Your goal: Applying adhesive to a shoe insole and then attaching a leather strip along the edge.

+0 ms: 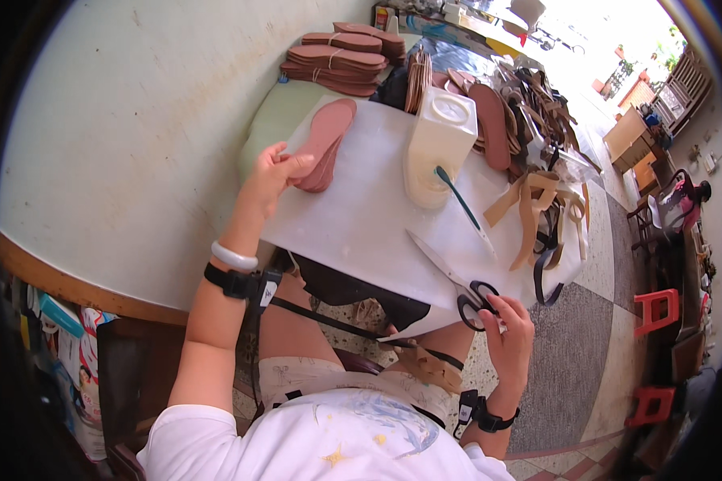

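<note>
Pink foot-shaped insoles (329, 136) on the left, black-handled metal scissors (449, 272) on the right
Both on the white-topped desk (353, 232). Left hand (274, 175) half-curled at the insoles' edge, right hand (513, 333) right by the scissors' handles; can't tell if either's actually pinching.

1. Pale, wood-edged panel (120, 152) observed at left.
2. Floor (557, 365) at right seen tiled in grey and pale tones.
3. Two red stools (658, 297) noted at right.
4. Daylight admitted at far right, beyond wooden cabinet (627, 143).
</note>
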A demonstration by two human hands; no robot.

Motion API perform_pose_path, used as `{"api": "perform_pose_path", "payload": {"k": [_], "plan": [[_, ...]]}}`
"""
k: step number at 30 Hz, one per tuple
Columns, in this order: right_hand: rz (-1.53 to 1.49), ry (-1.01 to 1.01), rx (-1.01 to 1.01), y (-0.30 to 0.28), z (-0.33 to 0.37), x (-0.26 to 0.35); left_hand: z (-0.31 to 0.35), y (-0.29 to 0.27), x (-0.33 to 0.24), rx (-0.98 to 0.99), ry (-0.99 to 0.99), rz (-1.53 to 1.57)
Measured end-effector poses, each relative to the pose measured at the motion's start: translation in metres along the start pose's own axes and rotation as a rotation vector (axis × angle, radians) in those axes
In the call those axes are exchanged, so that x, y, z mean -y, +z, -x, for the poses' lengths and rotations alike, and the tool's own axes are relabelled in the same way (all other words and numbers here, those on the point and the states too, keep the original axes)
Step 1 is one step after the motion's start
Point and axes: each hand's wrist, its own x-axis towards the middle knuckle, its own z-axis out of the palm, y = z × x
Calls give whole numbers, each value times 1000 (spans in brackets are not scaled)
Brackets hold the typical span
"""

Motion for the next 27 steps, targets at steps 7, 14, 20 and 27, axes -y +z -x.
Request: {"api": "perform_pose_path", "payload": {"k": [7,14,20,27], "plan": [[45,-46,55,-6,1,2,-3,2,-13,250,-104,157],[-63,83,93,-18,-16,8,76,1,-7,318,-27,273],[33,6,95,-35,-51,21,112,12,2,235,25,266],[150,-102,265,-41,-101,23,119,21,1,294,80,133]]}}
